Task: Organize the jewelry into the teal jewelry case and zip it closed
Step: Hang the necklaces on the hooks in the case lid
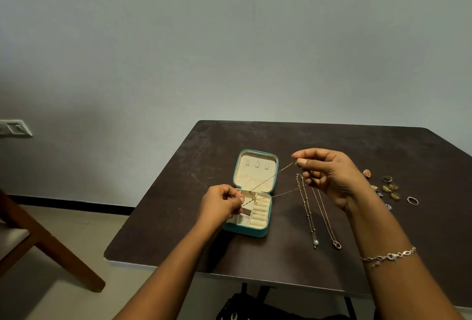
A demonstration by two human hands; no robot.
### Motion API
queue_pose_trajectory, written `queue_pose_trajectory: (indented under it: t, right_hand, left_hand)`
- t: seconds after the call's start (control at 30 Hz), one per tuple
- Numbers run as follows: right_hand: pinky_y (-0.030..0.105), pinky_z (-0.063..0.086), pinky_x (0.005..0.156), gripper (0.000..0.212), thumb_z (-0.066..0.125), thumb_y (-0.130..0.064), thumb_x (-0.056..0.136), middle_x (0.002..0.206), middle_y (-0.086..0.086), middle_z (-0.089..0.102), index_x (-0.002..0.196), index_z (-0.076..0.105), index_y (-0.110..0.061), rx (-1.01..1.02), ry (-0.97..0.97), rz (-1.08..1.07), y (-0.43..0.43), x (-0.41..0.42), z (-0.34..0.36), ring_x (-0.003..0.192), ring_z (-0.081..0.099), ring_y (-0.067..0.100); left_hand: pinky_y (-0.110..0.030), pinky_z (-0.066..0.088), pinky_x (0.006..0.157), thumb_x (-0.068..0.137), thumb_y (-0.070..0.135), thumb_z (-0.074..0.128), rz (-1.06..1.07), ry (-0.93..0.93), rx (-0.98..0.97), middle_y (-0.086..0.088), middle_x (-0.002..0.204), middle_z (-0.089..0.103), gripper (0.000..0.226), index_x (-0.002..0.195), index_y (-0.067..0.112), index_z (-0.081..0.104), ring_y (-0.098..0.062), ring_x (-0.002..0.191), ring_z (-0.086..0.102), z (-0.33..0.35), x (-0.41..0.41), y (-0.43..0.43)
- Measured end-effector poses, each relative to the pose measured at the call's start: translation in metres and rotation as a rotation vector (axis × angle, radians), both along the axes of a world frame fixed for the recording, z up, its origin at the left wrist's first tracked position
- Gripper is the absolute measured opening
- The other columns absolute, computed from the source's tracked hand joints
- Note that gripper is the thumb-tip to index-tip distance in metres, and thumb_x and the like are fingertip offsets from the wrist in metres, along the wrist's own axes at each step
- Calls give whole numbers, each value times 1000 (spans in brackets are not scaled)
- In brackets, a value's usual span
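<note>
- My silver link bracelet [388, 256] stays on my right wrist, nearest to me; it is worn, not for packing.
- My left hand [222, 202] hangs over the teal jewelry case's [245, 230] lower half. Its thumb and forefinger are closed tight on the pendant end of a fine gold chain [272, 176].
- I hold the chain taut over the open case, I think so it won't knot before going onto a hook.
- The case lies flat and unzipped. It has cream velvet lining, padded ring rolls [259, 213] in the base and three small hooks [257, 165] in the lid.
- My right hand [329, 176], right of the case, pinches the chain's other end. The other fingers are loosely curled.
- Right of the case lie a beaded pearl-drop necklace [307, 211] and a slim ring-pendant necklace [324, 215], both straightened out.
- Farther right of the case, gold and silver rings [390, 188] are scattered on the dark matte table [332, 141].
</note>
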State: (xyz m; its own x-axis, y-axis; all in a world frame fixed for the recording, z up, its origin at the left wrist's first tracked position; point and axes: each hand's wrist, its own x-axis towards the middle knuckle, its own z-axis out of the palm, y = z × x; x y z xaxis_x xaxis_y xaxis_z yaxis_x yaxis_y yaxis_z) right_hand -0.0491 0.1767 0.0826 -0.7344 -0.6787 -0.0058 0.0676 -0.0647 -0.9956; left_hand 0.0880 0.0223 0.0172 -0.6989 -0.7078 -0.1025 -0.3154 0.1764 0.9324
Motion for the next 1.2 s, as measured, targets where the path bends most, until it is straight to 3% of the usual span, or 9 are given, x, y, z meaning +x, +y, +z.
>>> queue_pose_trajectory:
  t: [0.2, 0.3, 0.43, 0.63, 0.77, 0.9, 1.03, 1.1, 1.2]
  right_hand:
    - [14, 46, 44, 19, 56, 7, 82, 59, -2, 63, 79, 67, -9, -4, 40, -49, 11, -10, 0, 46, 54, 5]
    - [13, 46, 44, 21, 55, 9, 82, 62, 1, 61, 79, 66, -9, 24, 84, -80, 17, -15, -1, 45, 53, 5]
    - [13, 42, 43, 19, 54, 9, 83, 69, 5, 57, 79, 63, -8, 74, 126, -119, 25, -22, -4, 55, 47, 12]
    - [22, 34, 48, 19, 54, 11, 82, 67, 9, 53, 78, 61, -6, 133, 186, -136, 31, -26, -15, 54, 42, 15]
    - [16, 31, 40, 26, 51, 16, 82, 62, 11, 50, 70, 59, -5, 169, 284, -134, 34, -31, -25, 52, 37, 16]
    - [19, 32, 44, 32, 51, 14, 83, 59, 12, 52, 63, 64, -8, 257, 442, -139, 36, -34, -30, 51, 37, 14]
    - [21, 31, 51, 26, 53, 7, 85, 65, 4, 56, 77, 72, -10, 350, 591, -220, 37, -34, -32, 52, 39, 8]
    - [19, 34, 57, 22, 56, 4, 84, 76, -1, 59, 84, 73, -9, 371, 665, -284, 37, -36, -33, 60, 46, 4]
    - [31, 44, 78, 19, 60, 1, 83, 83, -2, 57, 92, 73, -11, 392, 772, -391, 38, -38, -34, 76, 54, 11]
  left_hand:
    - [-17, 40, 46, 86, 3, 58, 58, 10, 37, -5, 68, 65, 15, 73, 11, 61, -7, 53, 54, 1, 0, 1]
    - [-23, 43, 52, 88, 0, 52, 103, 91, 167, -8, 72, 67, 17, 75, 8, 60, -14, 63, 60, 5, 0, 0]
    - [-27, 45, 59, 90, 4, 50, 150, 203, 401, -2, 61, 69, 13, 81, 8, 58, -13, 64, 63, 11, 3, -3]
    - [-43, 42, 87, 88, 6, 52, 139, 279, 596, 0, 62, 71, 13, 80, 12, 59, -16, 78, 65, 18, 4, -4]
    - [-43, 49, 81, 86, 0, 53, 177, 353, 703, -5, 60, 70, 12, 83, 8, 60, -20, 76, 65, 21, 5, -1]
    - [-37, 52, 73, 87, -4, 49, 187, 364, 633, -7, 62, 66, 18, 82, 9, 60, -19, 72, 62, 23, 5, 2]
    - [-19, 48, 49, 90, -8, 40, 91, 277, 381, -11, 76, 61, 30, 77, 5, 64, -15, 68, 56, 24, 3, 8]
    - [-14, 46, 49, 89, -10, 41, 46, 223, 196, -8, 80, 64, 32, 76, 5, 66, -12, 71, 57, 23, 3, 10]
    - [-10, 44, 52, 86, -12, 46, -12, 207, -18, -4, 79, 65, 30, 76, 8, 66, -9, 72, 57, 22, 3, 13]
